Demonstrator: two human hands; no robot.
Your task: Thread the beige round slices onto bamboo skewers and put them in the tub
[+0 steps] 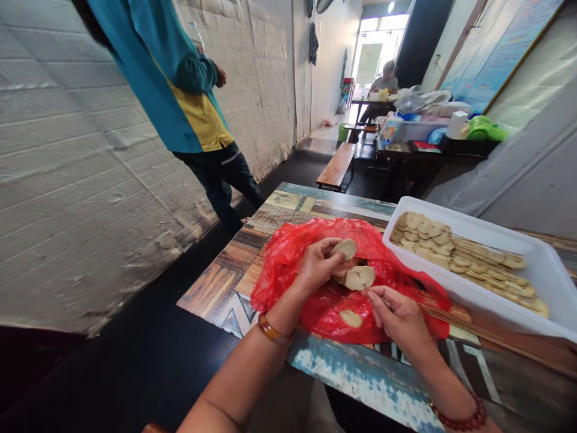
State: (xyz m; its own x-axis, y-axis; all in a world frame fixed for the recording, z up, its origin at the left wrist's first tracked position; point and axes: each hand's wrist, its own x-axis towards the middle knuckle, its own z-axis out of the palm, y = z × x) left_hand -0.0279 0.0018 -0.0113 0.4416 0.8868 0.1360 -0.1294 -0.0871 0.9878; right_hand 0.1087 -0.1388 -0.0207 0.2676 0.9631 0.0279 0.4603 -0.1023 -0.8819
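Note:
My left hand pinches a round, pale, flat slice between thumb and fingers, above an opened red plastic bag. Just below it, more pale slices sit at the tip of a thin skewer. My right hand is closed on that skewer, thumb against fingers; most of the stick is hidden by the hand. A loose slice lies on the bag's near side. What else is inside the bag is mostly covered by my left hand.
A white plastic tub on the right holds rows of skewered slices. Bare skewers lie beside it on the patterned table. A person in a teal and yellow top stands at left. Beyond are a bench and a loaded table.

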